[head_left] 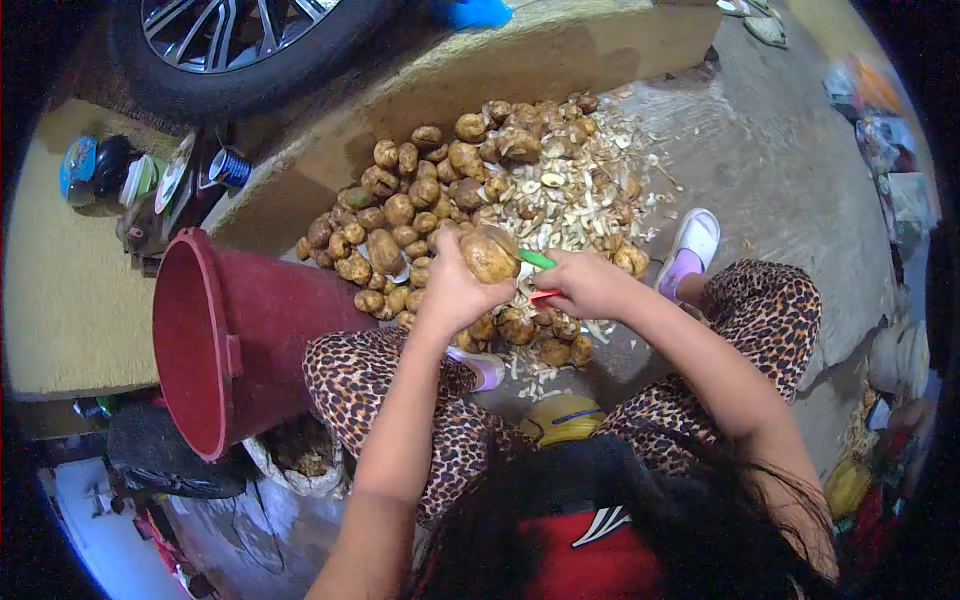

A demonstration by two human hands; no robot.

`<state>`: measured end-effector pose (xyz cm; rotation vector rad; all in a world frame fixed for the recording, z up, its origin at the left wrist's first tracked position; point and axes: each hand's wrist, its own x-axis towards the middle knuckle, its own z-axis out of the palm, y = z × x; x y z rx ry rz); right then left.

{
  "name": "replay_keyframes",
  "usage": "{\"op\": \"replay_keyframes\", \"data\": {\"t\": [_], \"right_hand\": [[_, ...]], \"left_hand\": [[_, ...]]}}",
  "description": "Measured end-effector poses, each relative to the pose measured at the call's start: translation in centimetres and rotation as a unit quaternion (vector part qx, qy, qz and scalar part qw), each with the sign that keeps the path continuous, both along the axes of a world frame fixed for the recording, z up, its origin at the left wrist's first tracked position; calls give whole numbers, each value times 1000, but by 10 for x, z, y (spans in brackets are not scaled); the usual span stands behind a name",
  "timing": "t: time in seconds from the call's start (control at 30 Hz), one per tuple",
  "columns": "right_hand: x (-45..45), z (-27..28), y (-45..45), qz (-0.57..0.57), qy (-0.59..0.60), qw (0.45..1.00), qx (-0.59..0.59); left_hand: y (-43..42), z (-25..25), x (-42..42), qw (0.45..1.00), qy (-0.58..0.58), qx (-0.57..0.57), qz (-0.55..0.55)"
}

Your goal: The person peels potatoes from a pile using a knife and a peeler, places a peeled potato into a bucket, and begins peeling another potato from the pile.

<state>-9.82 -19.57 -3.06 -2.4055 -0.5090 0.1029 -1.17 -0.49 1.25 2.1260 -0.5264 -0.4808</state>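
Note:
My left hand (460,285) is wrapped round a large brown potato-like tuber (488,254), held up in front of me. My right hand (580,283) grips a small tool with a green part (537,259) and a red-orange part (543,296); the green part meets the tuber's right side. Beneath both hands, a heap of brown tubers (399,209) spreads over the floor. Pale peelings and pieces (560,205) lie to the right of the heap.
A red bucket (275,320) lies tilted at the left, beside an open sack (300,455). Behind the heap runs a low ledge (400,110) with a wheel (240,50) above it. My feet in white slippers (697,237) flank the pile.

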Motion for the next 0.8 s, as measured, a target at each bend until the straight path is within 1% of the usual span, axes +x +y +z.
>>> {"op": "replay_keyframes", "data": {"t": [0.07, 0.17, 0.27, 0.37, 0.4, 0.5, 0.53, 0.57, 0.63, 0.67, 0.7, 0.77, 0.8], "right_hand": [[0, 0, 4, -9, 1, 1000, 6], [2, -4, 6, -12, 19, 1000, 22], [1, -3, 10, -29, 31, 999, 5], [6, -18, 6, -38, 99, 991, 78], [7, -18, -1, -60, 136, 989, -13], [2, -20, -5, -42, 241, 969, 28], [4, -23, -4, -12, 223, 975, 11], [3, -24, -7, 1, 252, 968, -16], [1, -13, -15, 21, 308, 949, -69], [-2, -19, -23, 14, 299, 953, -51], [-1, -15, -30, -13, 315, 949, -17], [4, 6, -45, -63, 347, 934, 50], [7, 9, -52, -63, 370, 915, 147]], "left_hand": [[-6, 6, -6, 997, -59, 45, 15], [3, -9, 4, 1000, 12, -23, -9], [-10, 4, -10, 994, -59, 80, 34], [-12, -2, -10, 986, -95, 135, -10], [-14, -3, -13, 993, -71, 90, -15], [-10, -10, -12, 999, 2, -30, -40], [-7, -20, -2, 996, 16, -71, -41], [-3, -29, 5, 992, 32, -112, -40], [-4, -30, 9, 992, 6, -120, -47], [-3, -30, 9, 992, 0, -121, -44], [-5, -25, 8, 992, -6, -122, -41], [-6, -19, 6, 989, 20, -140, -30], [-5, -17, 5, 988, 34, -148, -24]]}}
